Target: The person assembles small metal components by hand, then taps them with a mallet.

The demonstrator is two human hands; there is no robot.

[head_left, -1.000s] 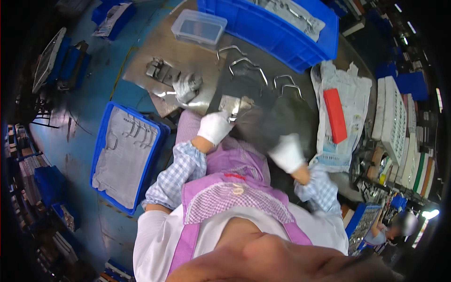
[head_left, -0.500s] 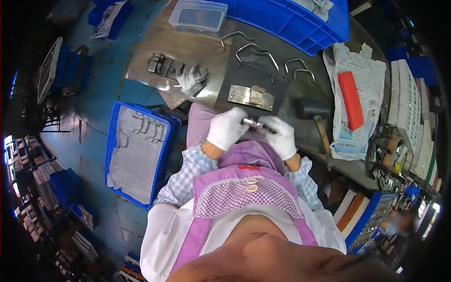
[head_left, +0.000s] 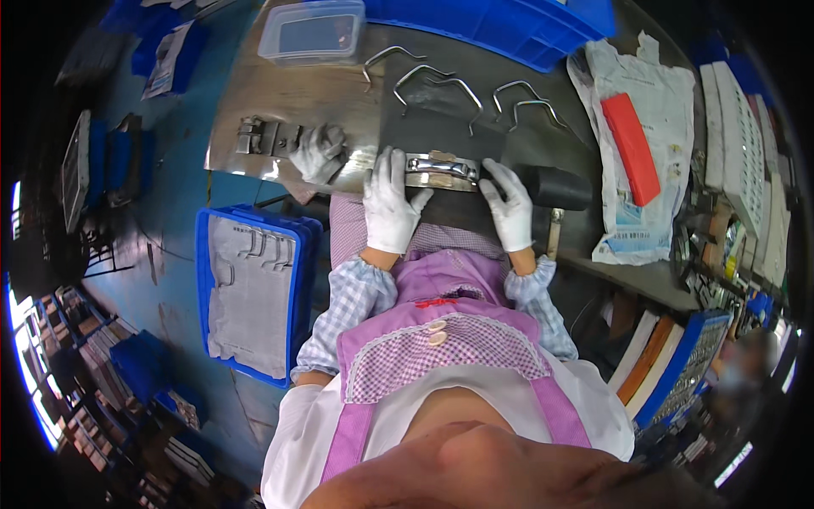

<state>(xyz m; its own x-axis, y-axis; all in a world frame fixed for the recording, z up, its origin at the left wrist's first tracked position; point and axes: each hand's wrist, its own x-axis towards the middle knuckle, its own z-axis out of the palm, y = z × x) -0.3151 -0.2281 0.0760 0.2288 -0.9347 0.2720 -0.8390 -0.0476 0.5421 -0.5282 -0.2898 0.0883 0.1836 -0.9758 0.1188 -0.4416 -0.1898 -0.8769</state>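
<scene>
In white gloves, my hands flank a flat metal plate fixture (head_left: 443, 181) on the bench. A shiny, slightly curved metal piece (head_left: 441, 167), like a short handle, lies on the middle of it. At the plate's left edge is my left hand (head_left: 392, 212), open, fingers stretched forward and thumb apart. My right hand (head_left: 511, 208) is open too, its fingertips by the plate's right end; whether they touch it I cannot tell. Beyond the fixture lie several bent metal rods (head_left: 465, 82), shaped like handles.
A black-headed mallet (head_left: 555, 188) lies right of my right hand. Beyond it, a red block (head_left: 632, 153) rests on paper (head_left: 670, 229). Left are a crumpled grey cloth (head_left: 318, 154), a metal clamp block (head_left: 264, 137) and a clear plastic box (head_left: 311, 34). A blue tray (head_left: 203, 293) stands lower left.
Both hands have moved forward from my lap to the fixture and spread apart. The shiny metal piece went from between my fingers onto the plate. The whole view has shifted.
</scene>
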